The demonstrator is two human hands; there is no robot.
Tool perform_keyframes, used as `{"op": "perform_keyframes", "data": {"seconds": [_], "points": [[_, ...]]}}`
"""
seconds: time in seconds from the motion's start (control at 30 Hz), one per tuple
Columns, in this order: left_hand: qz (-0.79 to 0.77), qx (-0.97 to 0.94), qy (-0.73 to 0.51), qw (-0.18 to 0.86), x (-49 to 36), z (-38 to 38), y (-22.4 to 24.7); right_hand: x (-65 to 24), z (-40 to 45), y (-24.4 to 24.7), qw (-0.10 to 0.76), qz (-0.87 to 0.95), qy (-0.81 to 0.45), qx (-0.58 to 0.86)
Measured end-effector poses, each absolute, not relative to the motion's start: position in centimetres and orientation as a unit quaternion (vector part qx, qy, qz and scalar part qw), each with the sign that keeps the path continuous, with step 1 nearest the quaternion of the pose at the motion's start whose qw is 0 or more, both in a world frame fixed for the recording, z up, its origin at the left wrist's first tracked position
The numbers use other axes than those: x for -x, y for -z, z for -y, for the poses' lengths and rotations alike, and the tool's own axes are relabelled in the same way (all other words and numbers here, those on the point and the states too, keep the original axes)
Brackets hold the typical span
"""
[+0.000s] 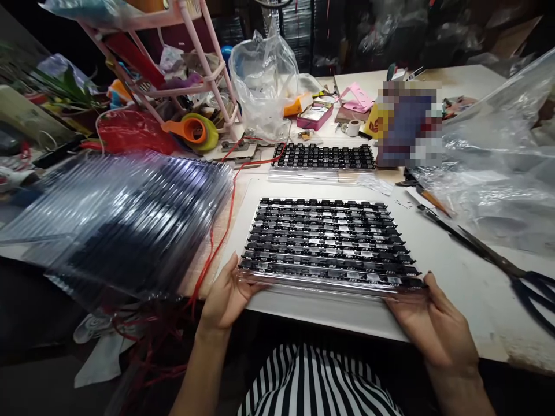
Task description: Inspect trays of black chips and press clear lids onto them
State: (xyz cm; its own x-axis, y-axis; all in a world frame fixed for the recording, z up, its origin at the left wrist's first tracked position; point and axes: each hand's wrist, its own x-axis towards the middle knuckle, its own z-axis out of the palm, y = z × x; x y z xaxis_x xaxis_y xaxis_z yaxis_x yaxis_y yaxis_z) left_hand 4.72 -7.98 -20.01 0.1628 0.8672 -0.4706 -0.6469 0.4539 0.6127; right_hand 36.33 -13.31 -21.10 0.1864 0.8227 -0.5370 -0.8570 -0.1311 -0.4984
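Observation:
A clear plastic tray carries rows of small black parts with thin metal pins. My left hand grips its near left corner, thumb on the edge and fingers beneath. At the near right corner, my right hand holds it the same way, its fingers partly hidden under the rim. The tray's near edge is slightly raised above a white board. Behind it lies a second, similar group of black parts on clear plastic.
At left is a large pile of plastic-wrapped dark trays, with red string running beside it. Large scissors lie on the right. A pink rack, a clear bag and an orange tape dispenser stand farther back. Plastic sheeting covers the right side.

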Motion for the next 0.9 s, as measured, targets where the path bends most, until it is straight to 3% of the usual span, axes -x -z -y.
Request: {"op": "perform_keyframes", "data": {"seconds": [0.23,0.57,0.9], "points": [[-0.454,-0.149,-0.479,0.736,-4.9,7.1,19.4,-36.1,13.1,21.0,0.664,-0.026,-0.655,0.361],[-0.343,-0.173,-0.536,0.752,-4.9,8.3,20.2,-36.0,13.6,21.1,0.645,0.081,-0.709,0.274],[-0.284,-0.171,-0.571,0.751,-4.9,8.6,21.0,-35.7,13.5,21.4,0.678,0.113,-0.678,0.259]]}}
